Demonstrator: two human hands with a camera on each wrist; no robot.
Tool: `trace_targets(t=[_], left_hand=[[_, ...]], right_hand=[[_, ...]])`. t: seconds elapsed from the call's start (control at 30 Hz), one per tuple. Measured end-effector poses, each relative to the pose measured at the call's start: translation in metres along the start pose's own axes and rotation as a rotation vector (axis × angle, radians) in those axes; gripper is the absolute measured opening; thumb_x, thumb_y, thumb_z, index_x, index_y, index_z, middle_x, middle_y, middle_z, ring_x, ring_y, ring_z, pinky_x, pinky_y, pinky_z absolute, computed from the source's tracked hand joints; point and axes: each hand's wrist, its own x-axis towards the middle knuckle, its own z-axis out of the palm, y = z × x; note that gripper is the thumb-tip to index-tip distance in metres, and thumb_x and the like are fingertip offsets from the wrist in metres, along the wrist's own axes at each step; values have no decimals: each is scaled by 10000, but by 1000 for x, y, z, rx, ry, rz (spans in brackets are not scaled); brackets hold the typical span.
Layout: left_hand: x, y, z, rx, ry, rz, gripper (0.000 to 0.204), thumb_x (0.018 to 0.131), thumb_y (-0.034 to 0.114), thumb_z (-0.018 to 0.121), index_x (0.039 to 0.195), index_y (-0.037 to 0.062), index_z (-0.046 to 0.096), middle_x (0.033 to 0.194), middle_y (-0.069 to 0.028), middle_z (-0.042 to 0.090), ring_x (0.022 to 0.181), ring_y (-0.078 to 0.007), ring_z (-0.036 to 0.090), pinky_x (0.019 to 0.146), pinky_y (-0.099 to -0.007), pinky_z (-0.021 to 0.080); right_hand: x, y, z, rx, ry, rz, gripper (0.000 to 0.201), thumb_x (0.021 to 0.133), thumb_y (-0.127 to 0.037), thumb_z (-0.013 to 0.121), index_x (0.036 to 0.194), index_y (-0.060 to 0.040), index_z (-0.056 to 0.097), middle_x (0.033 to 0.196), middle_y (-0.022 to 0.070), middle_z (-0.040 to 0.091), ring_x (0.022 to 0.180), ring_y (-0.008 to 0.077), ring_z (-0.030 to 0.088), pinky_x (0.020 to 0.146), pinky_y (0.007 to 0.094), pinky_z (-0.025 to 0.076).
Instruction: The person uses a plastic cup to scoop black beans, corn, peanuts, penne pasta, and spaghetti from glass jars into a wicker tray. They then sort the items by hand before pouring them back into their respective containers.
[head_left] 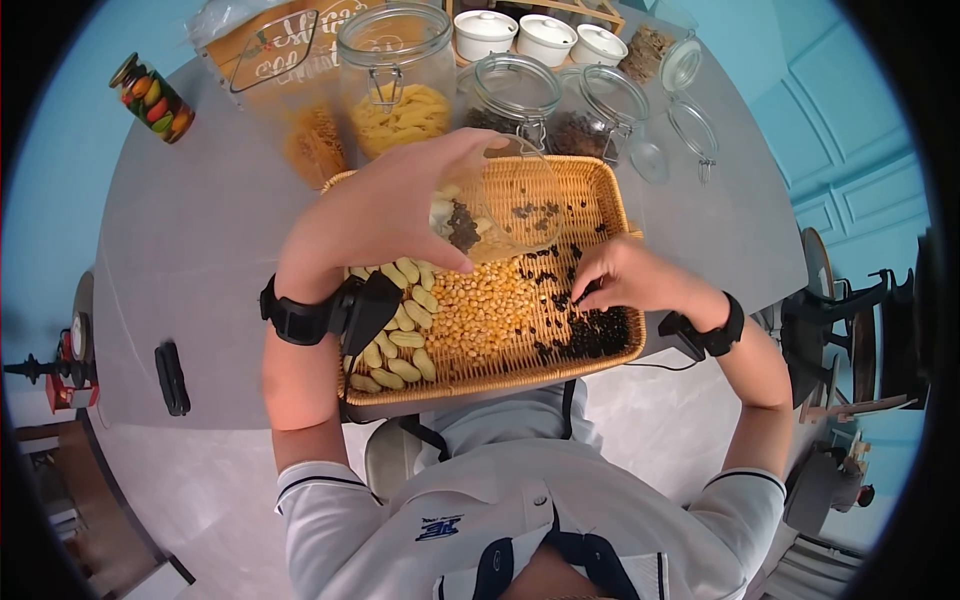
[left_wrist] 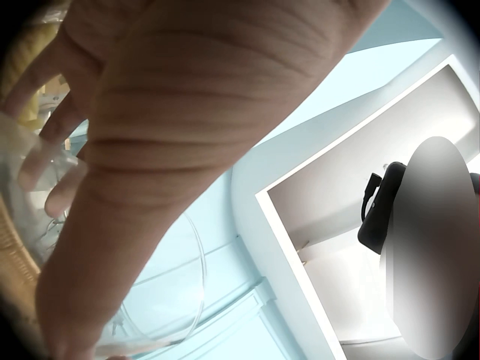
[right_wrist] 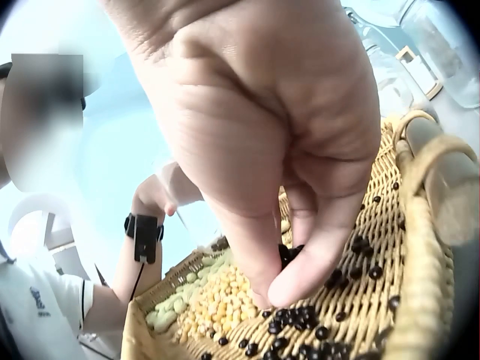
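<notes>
My left hand (head_left: 365,205) grips a clear jar (head_left: 535,240) tipped on its side over a wicker basket (head_left: 618,190), its round mouth facing right. A few black beans (head_left: 462,228) lie inside the jar. Over the basket's right side, my right hand (head_left: 635,275) pinches black beans (right_wrist: 286,255) between thumb and fingers, close above a pile of black beans (head_left: 600,332). Yellow corn kernels (head_left: 480,315) fill the basket's middle, and peanuts in shells (head_left: 405,340) lie along its left. Loose black beans are scattered over the woven bottom toward the back right.
Behind the basket stand a clip-top jar of pasta (head_left: 400,115), two open jars of dark contents (head_left: 510,100), and white lidded pots (head_left: 547,40). A jar of colourful pieces (head_left: 152,100) stands at the far left. A black object (head_left: 172,378) lies on the grey table (head_left: 200,260).
</notes>
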Motion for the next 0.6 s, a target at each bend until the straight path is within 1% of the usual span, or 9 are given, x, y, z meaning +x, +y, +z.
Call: trace_targets(t=[0.07, 0.1, 0.2, 0.3, 0.4, 0.43, 0.53, 0.57, 0.6], left_hand=[[0, -4, 1, 13, 14, 6, 1061, 592, 156, 933, 1520, 79, 425, 1345, -131, 624, 1302, -253, 563, 1107, -380, 423], [1, -6, 1, 20, 18, 10, 1063, 591, 156, 933, 1521, 77, 424, 1346, -135, 624, 1301, -254, 564, 1110, -380, 423], [1, -6, 2, -5, 43, -2, 1061, 588, 147, 932, 1517, 73, 424, 1351, -140, 619, 1293, -265, 565, 1111, -379, 426], [1, -3, 0, 57, 39, -26, 1048, 588, 140, 928, 1508, 69, 430, 1363, -144, 611, 1283, -274, 567, 1111, -380, 428], [2, -4, 1, 68, 39, -34, 1037, 586, 137, 925, 1500, 67, 439, 1363, -146, 611, 1267, -285, 573, 1100, -382, 432], [2, -4, 1, 64, 51, -28, 1034, 586, 138, 925, 1497, 67, 442, 1361, -145, 613, 1264, -288, 574, 1097, -381, 433], [0, -3, 1, 61, 75, -23, 1026, 585, 142, 926, 1490, 67, 449, 1357, -140, 617, 1259, -296, 577, 1091, -376, 437], [0, -3, 0, 65, 79, -26, 1025, 585, 146, 927, 1489, 68, 450, 1357, -138, 617, 1259, -298, 578, 1090, -375, 439], [-1, -3, 0, 68, 81, -31, 1024, 585, 149, 928, 1487, 68, 451, 1357, -136, 618, 1260, -301, 580, 1088, -373, 441]], right_hand=[[5, -2, -16, 189, 10, 135, 182, 821, -29, 817, 987, 25, 767, 916, 78, 738, 772, 152, 697, 666, 293, 550], [9, -11, -29, 204, 13, 183, 167, 856, -33, 802, 999, 45, 767, 925, 77, 749, 738, 114, 696, 645, 263, 558], [14, -35, -62, 377, 157, 173, 171, 866, -60, 793, 1009, 32, 778, 867, 105, 772, 705, 114, 725, 638, 240, 560], [27, -67, -88, 308, 210, 108, 175, 882, -64, 780, 1030, 29, 778, 853, 101, 767, 717, 117, 731, 653, 228, 565], [48, -94, -93, 142, 236, 28, 193, 890, -105, 779, 1036, 21, 780, 853, 96, 767, 720, 103, 734, 663, 227, 560], [56, -96, -88, 86, 252, 7, 204, 895, -126, 769, 1030, 27, 776, 780, 85, 735, 662, 98, 686, 621, 245, 525], [79, -95, -81, -63, 150, -157, 205, 881, -123, 767, 1026, 22, 769, 731, 78, 688, 635, 120, 613, 605, 279, 484], [81, -100, -75, -103, 195, -202, 198, 868, -107, 766, 1027, 11, 766, 726, 84, 652, 654, 158, 568, 627, 311, 475], [83, -102, -73, -109, 193, -211, 197, 869, -109, 765, 1029, 5, 768, 740, 86, 658, 667, 162, 577, 641, 312, 480]])
